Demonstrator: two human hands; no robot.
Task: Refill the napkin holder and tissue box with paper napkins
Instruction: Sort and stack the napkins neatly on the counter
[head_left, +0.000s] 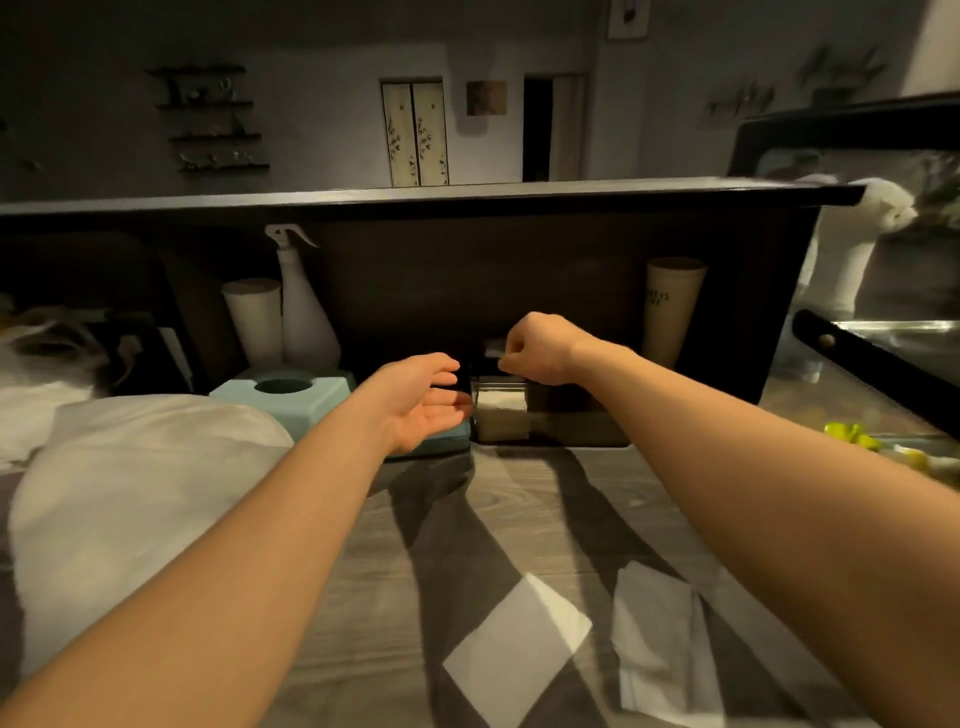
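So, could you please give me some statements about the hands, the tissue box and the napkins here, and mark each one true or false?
1. The left hand is open, palm turned toward the napkin holder. True.
2. The right hand lies flat on the counter. False: its fingers are curled above the holder.
3. The teal tissue box stands left of the holder. True.
4. Both loose napkins are already inside the tissue box. False: they lie on the counter near the camera.
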